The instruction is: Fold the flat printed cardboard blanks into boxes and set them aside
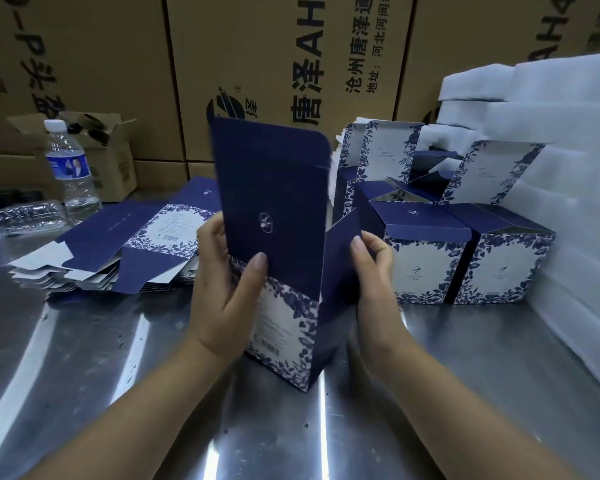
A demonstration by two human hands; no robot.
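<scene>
**Q:** Where is the box (291, 244), and which step is shown?

**A:** It is held in front of the person, tilted, above the table (84, 375). Its tall lid flap stands up. The step appears to be opening the blank into a tube.

**Q:** How do the hands lie?

**A:** The left hand (222, 296) grips the printed wall, thumb pressed on the front and fingers behind. The right hand (373, 271) pinches the edge of the side panel with curled fingers.

**Q:** What does the next move call for?

**A:** Probably squaring the walls, then tucking in the flaps.

**Q:** And around it?

**A:** The stack of flat blanks (118, 251) lies to the left, near a water bottle (70, 164). Finished boxes (426, 268) stand to the right, beside foam sheets (551, 168).
</scene>
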